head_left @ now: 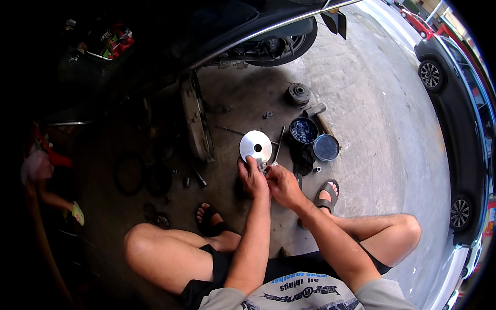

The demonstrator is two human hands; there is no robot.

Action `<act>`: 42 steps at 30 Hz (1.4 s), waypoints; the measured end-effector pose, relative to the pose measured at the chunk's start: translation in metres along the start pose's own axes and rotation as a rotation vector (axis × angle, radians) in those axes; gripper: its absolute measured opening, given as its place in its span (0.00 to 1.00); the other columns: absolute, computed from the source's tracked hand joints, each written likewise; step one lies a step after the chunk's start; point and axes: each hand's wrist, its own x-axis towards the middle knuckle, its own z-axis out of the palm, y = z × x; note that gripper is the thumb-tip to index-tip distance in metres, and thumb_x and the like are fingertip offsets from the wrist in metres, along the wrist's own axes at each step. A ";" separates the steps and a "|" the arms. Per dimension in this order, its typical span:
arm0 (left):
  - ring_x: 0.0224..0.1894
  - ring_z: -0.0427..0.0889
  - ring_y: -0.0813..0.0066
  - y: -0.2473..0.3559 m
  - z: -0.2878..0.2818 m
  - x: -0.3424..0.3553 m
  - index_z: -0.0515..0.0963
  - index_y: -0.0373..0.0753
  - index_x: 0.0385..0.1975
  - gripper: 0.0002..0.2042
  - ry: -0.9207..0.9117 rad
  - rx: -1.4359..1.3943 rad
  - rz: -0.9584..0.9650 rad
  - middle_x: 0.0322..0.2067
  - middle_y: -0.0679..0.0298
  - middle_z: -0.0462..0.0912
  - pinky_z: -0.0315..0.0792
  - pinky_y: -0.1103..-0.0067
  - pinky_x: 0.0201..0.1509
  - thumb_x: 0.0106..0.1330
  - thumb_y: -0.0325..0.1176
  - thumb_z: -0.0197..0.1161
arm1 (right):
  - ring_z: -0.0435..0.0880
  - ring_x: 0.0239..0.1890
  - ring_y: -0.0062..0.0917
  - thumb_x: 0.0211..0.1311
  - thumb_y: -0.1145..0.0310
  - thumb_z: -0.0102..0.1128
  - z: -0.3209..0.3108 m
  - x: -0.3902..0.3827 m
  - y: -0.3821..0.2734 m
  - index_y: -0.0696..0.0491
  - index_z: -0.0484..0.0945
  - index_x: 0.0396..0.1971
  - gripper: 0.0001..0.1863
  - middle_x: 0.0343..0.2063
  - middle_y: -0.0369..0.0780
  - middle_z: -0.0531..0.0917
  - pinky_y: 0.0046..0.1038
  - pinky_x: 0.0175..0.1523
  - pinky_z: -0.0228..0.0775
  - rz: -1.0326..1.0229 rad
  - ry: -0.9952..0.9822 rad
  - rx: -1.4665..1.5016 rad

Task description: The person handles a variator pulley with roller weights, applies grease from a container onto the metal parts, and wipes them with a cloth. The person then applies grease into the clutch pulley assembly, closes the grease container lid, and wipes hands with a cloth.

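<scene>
My left hand (253, 179) is closed on the lower edge of a shiny silver metal disc (249, 141) with a round hole in its centre, its thumb lying on the face. It looks like a scooter pulley plate. Close against it, my right hand (284, 187) has its fingers pinched together at a small pale, shiny piece (263, 166) between the two hands. What that piece is, I cannot make out. Both hands are held over the floor between my bent legs. Just beyond the right hand lies a thin metal rod (279, 144).
Ahead stands a dark scooter with its wheel (305, 47). A long metal cover (195, 119) is at the left. Rightward lie a clutch-like round part (298, 94), a hammer (323, 122), a tub (304, 130), its lid (326, 148) and black cloth (303, 163). A person's foot (78, 213) shows far left.
</scene>
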 end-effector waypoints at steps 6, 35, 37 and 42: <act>0.34 0.81 0.71 0.039 0.025 -0.024 0.68 0.40 0.62 0.21 -0.044 -0.194 -0.240 0.49 0.59 0.79 0.76 0.78 0.29 0.75 0.44 0.58 | 0.82 0.39 0.32 0.58 0.79 0.63 -0.004 -0.012 -0.003 0.59 0.80 0.37 0.07 0.35 0.43 0.81 0.31 0.46 0.75 0.161 0.104 0.379; 0.52 0.78 0.67 0.021 0.018 -0.020 0.67 0.35 0.63 0.23 -0.155 -0.045 -0.192 0.56 0.56 0.77 0.74 0.73 0.52 0.77 0.43 0.56 | 0.80 0.38 0.47 0.60 0.72 0.59 -0.015 -0.003 -0.001 0.58 0.76 0.31 0.05 0.35 0.47 0.77 0.42 0.43 0.72 -0.095 0.074 -0.100; 0.51 0.78 0.69 0.018 0.017 -0.020 0.68 0.34 0.61 0.22 -0.178 -0.012 -0.170 0.54 0.57 0.78 0.75 0.74 0.51 0.77 0.44 0.56 | 0.79 0.38 0.47 0.58 0.73 0.60 -0.008 -0.004 0.005 0.58 0.75 0.32 0.06 0.34 0.49 0.78 0.41 0.44 0.72 -0.090 0.131 -0.063; 0.52 0.79 0.67 0.010 0.013 -0.017 0.68 0.33 0.62 0.24 -0.113 0.053 -0.159 0.55 0.55 0.78 0.74 0.73 0.53 0.75 0.45 0.58 | 0.81 0.40 0.52 0.57 0.72 0.62 -0.008 -0.009 0.009 0.58 0.73 0.35 0.09 0.34 0.52 0.81 0.45 0.44 0.72 0.098 0.093 0.027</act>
